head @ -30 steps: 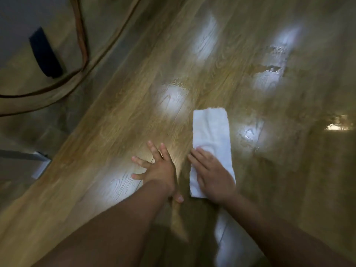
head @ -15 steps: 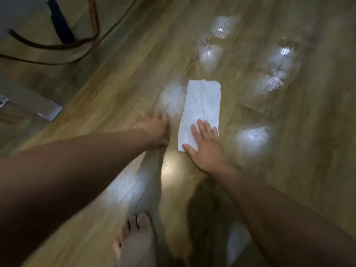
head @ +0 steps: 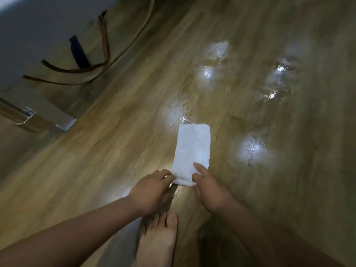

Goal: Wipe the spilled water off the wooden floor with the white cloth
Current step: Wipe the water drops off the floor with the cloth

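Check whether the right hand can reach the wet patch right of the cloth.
Probably yes: the right hand holds the near end of the cloth, and only bare floor separates it from that patch.

Has lifted the left hand (head: 152,191) from the wooden floor (head: 96,170), spread flat there beside the white cloth (head: 192,149) a second ago, and brought it in with curled fingers to the cloth's near left corner. Has drawn the right hand (head: 208,189) back from lying flat on top of the cloth to pinching the near right corner between thumb and fingers. Now holds the near edge slightly raised and bunched rather than flat. Has brought a bare foot (head: 158,239) into view just behind the hands, unseen a second ago. Looks from further back, with more glinting patches of spilled water (head: 277,81) showing beyond the cloth.
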Motion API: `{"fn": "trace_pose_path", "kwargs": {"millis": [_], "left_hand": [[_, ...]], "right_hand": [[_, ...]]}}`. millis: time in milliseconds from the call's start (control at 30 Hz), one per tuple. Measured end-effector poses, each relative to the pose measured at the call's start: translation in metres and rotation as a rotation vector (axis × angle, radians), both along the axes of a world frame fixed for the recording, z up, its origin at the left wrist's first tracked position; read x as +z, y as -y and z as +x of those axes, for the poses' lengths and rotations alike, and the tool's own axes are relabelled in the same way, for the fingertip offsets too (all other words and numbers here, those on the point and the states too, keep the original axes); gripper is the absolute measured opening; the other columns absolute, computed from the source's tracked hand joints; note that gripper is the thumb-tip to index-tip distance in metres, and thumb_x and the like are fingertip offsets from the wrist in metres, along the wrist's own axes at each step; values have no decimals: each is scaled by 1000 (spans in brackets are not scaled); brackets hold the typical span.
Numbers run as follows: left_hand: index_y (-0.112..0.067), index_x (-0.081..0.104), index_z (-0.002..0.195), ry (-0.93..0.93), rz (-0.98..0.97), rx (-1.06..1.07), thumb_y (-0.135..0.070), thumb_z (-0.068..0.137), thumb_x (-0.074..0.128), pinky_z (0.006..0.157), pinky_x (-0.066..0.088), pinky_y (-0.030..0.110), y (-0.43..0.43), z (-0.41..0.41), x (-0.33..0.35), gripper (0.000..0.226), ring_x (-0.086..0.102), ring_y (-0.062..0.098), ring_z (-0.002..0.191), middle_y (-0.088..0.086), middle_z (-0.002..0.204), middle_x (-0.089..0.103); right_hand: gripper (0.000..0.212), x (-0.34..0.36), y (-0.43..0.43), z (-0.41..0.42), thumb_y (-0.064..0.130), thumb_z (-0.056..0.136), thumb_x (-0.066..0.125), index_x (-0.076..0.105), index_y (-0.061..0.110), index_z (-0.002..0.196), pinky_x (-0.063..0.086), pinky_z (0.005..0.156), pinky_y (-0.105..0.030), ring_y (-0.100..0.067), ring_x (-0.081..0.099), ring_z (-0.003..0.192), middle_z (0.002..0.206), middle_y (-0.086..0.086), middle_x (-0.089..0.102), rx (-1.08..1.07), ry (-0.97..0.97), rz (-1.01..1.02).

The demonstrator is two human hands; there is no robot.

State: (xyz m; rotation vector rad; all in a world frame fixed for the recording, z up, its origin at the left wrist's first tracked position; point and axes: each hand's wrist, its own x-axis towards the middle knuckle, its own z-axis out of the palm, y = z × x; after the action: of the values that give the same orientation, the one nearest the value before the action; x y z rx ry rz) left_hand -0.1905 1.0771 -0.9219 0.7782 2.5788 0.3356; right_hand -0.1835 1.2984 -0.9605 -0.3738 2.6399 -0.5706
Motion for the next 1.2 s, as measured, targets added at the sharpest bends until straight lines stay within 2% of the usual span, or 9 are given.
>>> {"fn": "trace_pose_path", "kwargs": {"millis": [100, 233, 333, 567, 767, 900, 1000, 1100, 1200], "left_hand": [[-22, 60, 121, -48, 84, 31, -35, 84, 48, 75, 50, 38, -20, -5, -25, 40, 56, 22, 95, -1, 116, 58], [-28, 71, 92, -271, 61, -76, -31, 85, 47, 64, 43, 35, -25, -26, -37, 25, 51, 21, 78, -5, 83, 58], [-26, 74, 83, -284, 95, -213, -34, 85, 44, 66, 40, 33, -24, -47, -36, 31, 53, 20, 79, -5, 80, 59], [-18, 59, 93, 293, 582, 327, -39, 80, 69, 61, 43, 30, -33, -88, -2, 27, 52, 7, 66, -1, 76, 62], [-8, 68, 95, 566, 570, 480, -20, 94, 63, 61, 48, 29, -37, -121, 3, 13, 61, 13, 71, 6, 83, 66], [-8, 65, 106, 441, 536, 651, -23, 102, 50, 67, 55, 39, -55, -144, -14, 22, 62, 18, 72, 3, 84, 66], [-12, 55, 122, -20, 232, 539, -23, 93, 58, 80, 54, 48, -52, -154, -22, 31, 60, 27, 92, 9, 109, 60], [-4, 52, 133, -399, 161, 202, -25, 92, 54, 93, 49, 47, -51, -128, -33, 46, 53, 35, 114, 19, 130, 54], [10, 41, 142, -300, 101, -53, -25, 97, 36, 111, 36, 55, -60, -96, -63, 58, 32, 42, 143, 29, 151, 37]], "right_hand": [[18, 8, -1, -1, 24, 97, 50, 63, 12, 100, 42, 105, -40, -22, 20, 144, 156, -4, 26, 20, -85, 28], [31, 19, -6, -7, 37, 94, 57, 60, 20, 119, 25, 114, -37, -20, 19, 143, 156, 2, 24, 97, -38, 76], [24, 26, -7, -18, 31, 98, 51, 61, 19, 116, 38, 105, -35, -18, 22, 141, 159, 3, 14, 85, -27, 78], [6, 47, -20, -60, 25, 95, 59, 61, 21, 97, 43, 65, -25, -13, 59, 75, 82, 3, 64, -435, -15, -418], [23, 47, -37, -94, 15, 84, 74, 65, 17, 106, 51, 84, -32, -16, 62, 91, 99, -1, 64, -472, 322, -564], [18, 32, -42, -138, 17, 90, 67, 63, 16, 108, 49, 81, -29, -20, 62, 93, 99, 0, 62, -690, 152, -537], [22, 25, -38, -153, 16, 93, 58, 61, 16, 115, 41, 85, -24, -21, 55, 108, 116, -3, 55, -701, -150, -308], [24, 12, -15, -122, 13, 92, 52, 63, 13, 113, 47, 84, -30, -21, 53, 108, 121, -4, 55, -470, -349, -145], [44, -27, 18, -84, 16, 90, 42, 59, -1, 127, 46, 102, -48, -37, 49, 131, 137, -22, 54, -171, -318, 44]]}}
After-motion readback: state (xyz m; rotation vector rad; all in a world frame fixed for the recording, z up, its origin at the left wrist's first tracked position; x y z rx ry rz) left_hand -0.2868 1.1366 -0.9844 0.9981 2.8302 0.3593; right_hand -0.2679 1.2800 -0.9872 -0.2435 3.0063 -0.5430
